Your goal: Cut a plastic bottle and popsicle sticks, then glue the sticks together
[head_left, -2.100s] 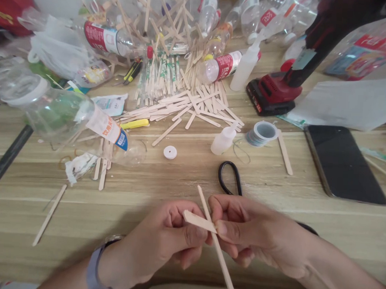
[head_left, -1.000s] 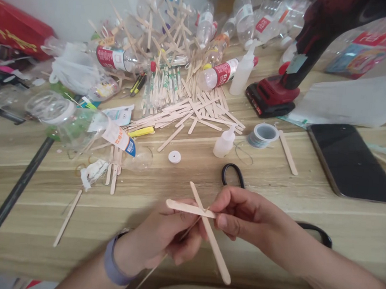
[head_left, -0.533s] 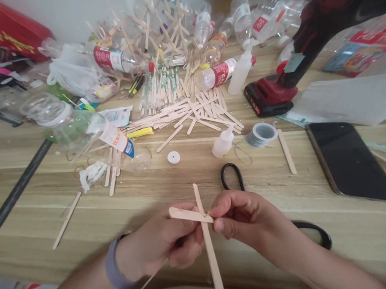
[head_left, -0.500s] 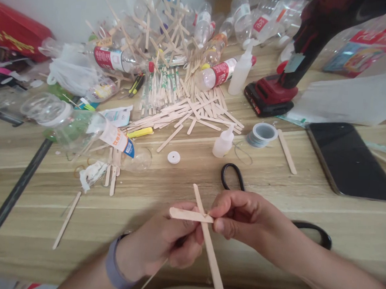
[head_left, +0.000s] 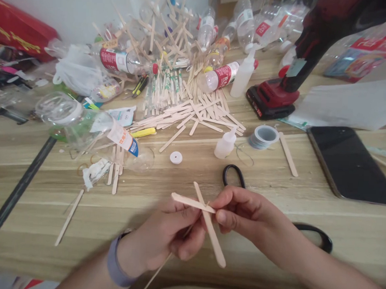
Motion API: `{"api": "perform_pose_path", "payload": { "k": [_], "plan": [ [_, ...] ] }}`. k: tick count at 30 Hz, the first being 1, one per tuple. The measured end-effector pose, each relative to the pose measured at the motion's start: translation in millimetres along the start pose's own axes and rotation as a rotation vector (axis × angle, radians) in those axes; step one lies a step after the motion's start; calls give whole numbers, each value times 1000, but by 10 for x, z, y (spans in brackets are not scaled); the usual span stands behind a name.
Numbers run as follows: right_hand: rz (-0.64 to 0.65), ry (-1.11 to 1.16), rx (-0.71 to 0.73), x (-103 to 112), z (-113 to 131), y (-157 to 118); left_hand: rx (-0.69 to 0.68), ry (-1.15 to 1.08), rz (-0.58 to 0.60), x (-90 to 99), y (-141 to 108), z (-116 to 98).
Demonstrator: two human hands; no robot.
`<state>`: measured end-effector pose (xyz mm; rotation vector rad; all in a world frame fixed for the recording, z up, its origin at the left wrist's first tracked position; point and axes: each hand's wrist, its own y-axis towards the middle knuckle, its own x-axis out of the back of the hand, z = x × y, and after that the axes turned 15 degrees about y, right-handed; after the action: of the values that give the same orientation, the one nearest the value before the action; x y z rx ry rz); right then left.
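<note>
Two flat wooden craft sticks cross in front of me. My left hand (head_left: 177, 231) is closed around the craft stick (head_left: 189, 201) that lies across the top, with its thumb against it close to the crossing. The lower craft stick (head_left: 215, 242) slants down towards me. Fingertips of my right hand (head_left: 241, 210) pinch at the right end of the upper stick, beside the crossing. A tiny pale point sticks up there. Below my left hand runs a thin pale strand or skewer (head_left: 155, 275); its upper part is partly hidden by the fingers.
Black-handled scissors (head_left: 234, 168) lie partly under my right arm. Beyond are a small glue bottle (head_left: 225, 143), a thread spool (head_left: 263, 137), a phone (head_left: 353, 163) and a cordless drill (head_left: 274, 97). A heap of craft sticks (head_left: 195, 114) and plastic bottles (head_left: 119, 61) fills the back.
Both crossed sticks have tilted; the lower stick's near end has swung up and away from me. More of the thin strand shows under my left hand. The view has shifted slightly.
</note>
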<state>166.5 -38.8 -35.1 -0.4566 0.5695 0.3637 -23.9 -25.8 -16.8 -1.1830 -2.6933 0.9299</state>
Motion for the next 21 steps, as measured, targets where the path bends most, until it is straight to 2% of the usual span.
{"api": "perform_pose_path", "payload": {
  "k": [4, 11, 21],
  "plan": [
    [-13, -58, -8, 20, 28, 13, -49, -143, 32, 21, 28, 76],
    [-131, -332, 79, 67, 96, -9, -47, -182, -64, -7, 18, 73],
    [0, -276, 96, 20, 2, -50, 2, -126, -39, -19, 26, 66]
  ]
}}
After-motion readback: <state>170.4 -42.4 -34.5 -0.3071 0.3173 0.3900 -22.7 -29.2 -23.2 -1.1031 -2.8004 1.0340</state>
